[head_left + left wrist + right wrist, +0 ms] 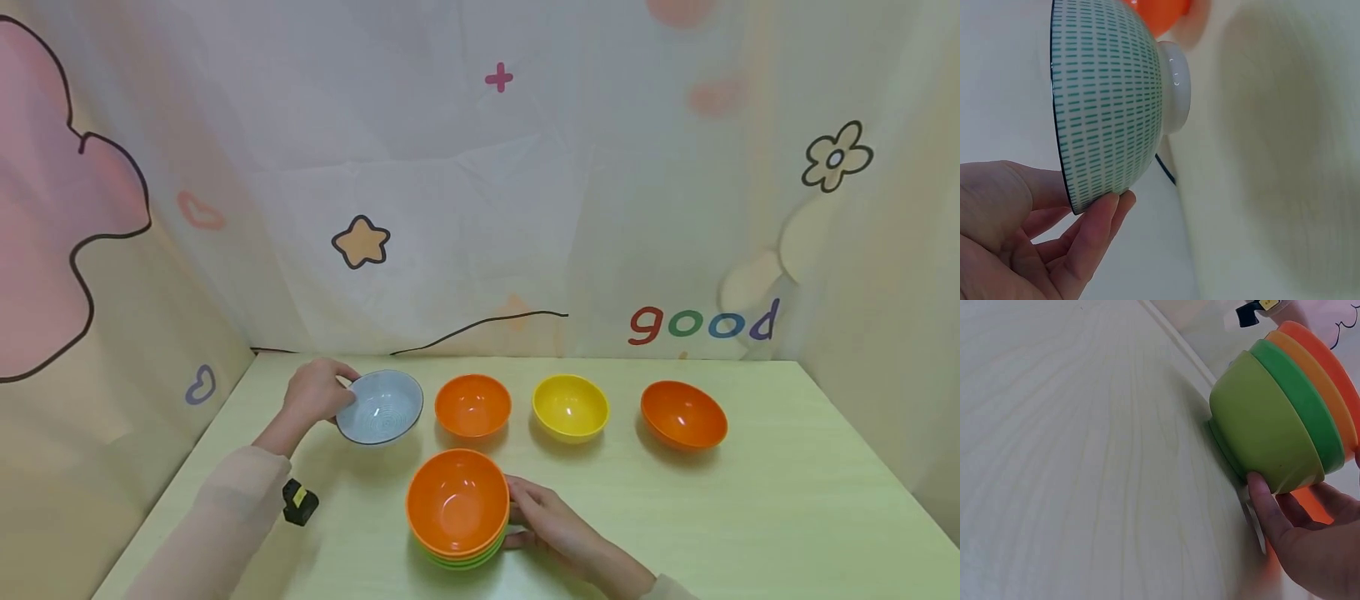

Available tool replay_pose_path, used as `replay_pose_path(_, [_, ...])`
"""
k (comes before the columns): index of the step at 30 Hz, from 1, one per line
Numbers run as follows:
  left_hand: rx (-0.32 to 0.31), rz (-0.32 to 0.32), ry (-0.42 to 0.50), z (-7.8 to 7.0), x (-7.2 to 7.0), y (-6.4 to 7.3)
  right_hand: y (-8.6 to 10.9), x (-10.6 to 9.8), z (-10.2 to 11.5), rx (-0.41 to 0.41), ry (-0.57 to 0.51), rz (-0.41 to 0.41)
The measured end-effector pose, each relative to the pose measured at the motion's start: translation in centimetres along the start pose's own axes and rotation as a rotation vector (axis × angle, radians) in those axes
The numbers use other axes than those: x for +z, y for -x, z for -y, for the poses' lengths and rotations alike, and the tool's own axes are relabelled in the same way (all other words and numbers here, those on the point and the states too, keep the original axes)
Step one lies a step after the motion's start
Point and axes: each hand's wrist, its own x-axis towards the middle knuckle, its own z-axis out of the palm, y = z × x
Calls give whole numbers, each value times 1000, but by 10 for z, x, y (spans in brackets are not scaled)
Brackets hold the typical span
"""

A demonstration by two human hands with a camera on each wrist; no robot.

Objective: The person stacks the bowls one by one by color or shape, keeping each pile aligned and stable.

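My left hand [318, 392] pinches the rim of a rice bowl [381, 408], pale and glossy inside. In the left wrist view this bowl has rows of green dashes outside, a dark rim and a white foot, and is held above the table. My right hand [555, 525] holds the right side of a stack of bowls [459, 504], orange on top and green below. In the right wrist view, fingertips [1259, 484] lie against the lowest light green bowl [1260, 419] near its base.
An orange bowl [472, 407], a yellow bowl [571, 408] and a red-orange bowl [683, 415] stand in a row along the back. A small black object with a yellow patch [300, 502] shows beside my left sleeve. A printed curtain [465, 208] hangs behind the table [750, 517].
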Motion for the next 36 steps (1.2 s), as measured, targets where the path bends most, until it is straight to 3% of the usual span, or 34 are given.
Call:
replay_pose_path(9, [54,8,25,-20,-10,8,0,0,0,-4,-3,2])
replay_pose_path(19, [122,23,-7,-42,-15,17,0,-1,-1,-8,-7,5])
replay_pose_path(36, [180,85,-1,-79,-15,39,1,-1,-1,-17,5,-1])
